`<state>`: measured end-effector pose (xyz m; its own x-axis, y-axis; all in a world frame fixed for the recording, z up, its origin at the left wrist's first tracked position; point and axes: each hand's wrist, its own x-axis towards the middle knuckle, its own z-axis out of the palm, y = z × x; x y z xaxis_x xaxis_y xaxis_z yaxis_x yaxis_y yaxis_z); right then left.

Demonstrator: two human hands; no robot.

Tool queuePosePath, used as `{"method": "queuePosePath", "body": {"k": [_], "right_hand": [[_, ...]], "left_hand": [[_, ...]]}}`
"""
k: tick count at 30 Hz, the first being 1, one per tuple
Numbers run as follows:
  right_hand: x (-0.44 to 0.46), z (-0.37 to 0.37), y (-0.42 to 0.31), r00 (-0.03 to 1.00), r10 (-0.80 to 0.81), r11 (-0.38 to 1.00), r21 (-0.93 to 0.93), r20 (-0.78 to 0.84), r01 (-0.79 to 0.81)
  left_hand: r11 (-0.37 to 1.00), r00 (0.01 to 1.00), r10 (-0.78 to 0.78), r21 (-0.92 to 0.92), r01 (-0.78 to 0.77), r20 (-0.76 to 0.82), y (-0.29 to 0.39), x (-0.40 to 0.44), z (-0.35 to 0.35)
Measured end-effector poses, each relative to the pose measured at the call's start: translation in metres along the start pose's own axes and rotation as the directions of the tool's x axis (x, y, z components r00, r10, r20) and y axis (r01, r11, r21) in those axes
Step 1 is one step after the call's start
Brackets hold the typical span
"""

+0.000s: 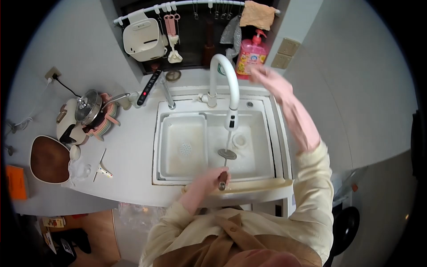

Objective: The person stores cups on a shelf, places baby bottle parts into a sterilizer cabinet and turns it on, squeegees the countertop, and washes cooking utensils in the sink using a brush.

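Note:
My left hand (208, 181) is wrapped round the brown handle of a skimmer (227, 154) at the front edge of the sink. The skimmer's flat, round grey head is over the right basin. A thin stream of water from the white faucet (232, 118) falls onto it. My right hand (272, 81) is raised at the back right, its fingers stretched out beside a pink pump bottle (252, 55). Nothing shows in that hand, and I cannot tell whether the fingertips touch the bottle.
A draining insert (183, 167) fills the left side of the white sink (269, 167). Left on the counter are a lidded pan (89, 107), a brown board (49, 159) and a squeegee (104, 171). A white basket (143, 40) hangs from the back rail.

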<state>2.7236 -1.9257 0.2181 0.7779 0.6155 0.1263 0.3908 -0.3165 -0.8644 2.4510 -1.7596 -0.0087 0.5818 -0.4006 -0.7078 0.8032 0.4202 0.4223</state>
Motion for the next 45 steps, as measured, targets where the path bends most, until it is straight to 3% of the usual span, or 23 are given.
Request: {"method": "queuePosePath", "body": {"k": [2, 4, 5, 7, 9, 10, 13, 15, 20, 23, 25, 27, 37, 42, 45], "right_hand": [[0.07, -0.007, -0.019, 0.986, -0.109, 0.987, -0.129, -0.127, 0.093], [0.129, -0.001, -0.036, 0.982, -0.143, 0.974, -0.192, -0.126, 0.117], [0.146, 0.006, -0.044, 0.974, -0.129, 0.945, -0.321, -0.188, 0.063], [0.189, 0.019, -0.044, 0.967, 0.013, 0.923, -0.368, -0.255, -0.11], [0.245, 0.028, -0.016, 0.932, 0.035, 0.929, -0.332, -0.361, -0.164], [0.25, 0.032, -0.019, 0.931, 0.043, 0.966, -0.223, -0.362, -0.131], [0.264, 0.035, -0.005, 0.92, -0.061, 0.987, -0.163, -0.386, -0.004], [0.277, 0.033, 0.005, 0.93, 0.003, 0.991, -0.121, -0.368, -0.052], [0.304, 0.039, 0.026, 0.921, -0.14, 0.979, 0.088, -0.363, 0.183], [0.293, 0.044, 0.011, 0.929, -0.152, 0.977, 0.088, -0.337, 0.192], [0.26, 0.052, -0.017, 0.929, -0.039, 0.995, -0.101, -0.367, 0.001], [0.286, 0.046, 0.005, 0.958, 0.038, 0.985, -0.151, -0.284, -0.084], [0.261, 0.054, -0.008, 0.927, -0.249, 0.947, 0.13, -0.28, 0.293], [0.192, 0.047, -0.033, 0.847, -0.468, 0.863, 0.078, -0.253, 0.5], [0.116, 0.04, -0.064, 0.714, -0.529, 0.823, -0.07, -0.459, 0.564]], "left_hand": [[1.0, 0.999, 0.01, 0.007, -0.009, -0.05, 0.009, -0.007, 0.007], [1.0, 0.99, -0.019, -0.02, 0.016, -0.137, 0.012, -0.015, 0.019], [0.999, 0.985, -0.037, -0.036, 0.032, -0.167, 0.013, -0.018, 0.023], [0.995, 0.982, -0.084, -0.07, 0.073, -0.169, 0.013, -0.019, 0.025], [0.985, 0.979, -0.114, -0.145, 0.09, -0.168, 0.008, -0.017, 0.022], [0.982, 0.979, -0.128, -0.159, 0.103, -0.158, 0.006, -0.015, 0.019], [0.973, 0.982, -0.126, -0.208, 0.096, -0.138, 0.002, -0.018, 0.015], [0.98, 0.987, -0.092, -0.186, 0.066, -0.134, -0.003, -0.019, 0.014], [0.987, 0.984, -0.078, -0.154, 0.053, -0.163, 0.004, -0.033, 0.025], [0.989, 0.981, -0.069, -0.138, 0.045, -0.181, 0.003, -0.033, 0.024], [0.992, 0.98, -0.049, -0.12, 0.026, -0.192, 0.004, -0.036, 0.025], [0.993, 0.978, -0.027, -0.12, 0.002, -0.208, 0.005, -0.043, 0.029], [0.987, 0.984, -0.005, -0.161, -0.024, -0.178, 0.004, -0.048, 0.022], [0.967, 0.984, -0.06, -0.255, 0.015, -0.17, 0.007, -0.051, 0.028], [0.954, 0.983, -0.104, -0.293, 0.057, -0.149, 0.004, -0.043, 0.026]]}}
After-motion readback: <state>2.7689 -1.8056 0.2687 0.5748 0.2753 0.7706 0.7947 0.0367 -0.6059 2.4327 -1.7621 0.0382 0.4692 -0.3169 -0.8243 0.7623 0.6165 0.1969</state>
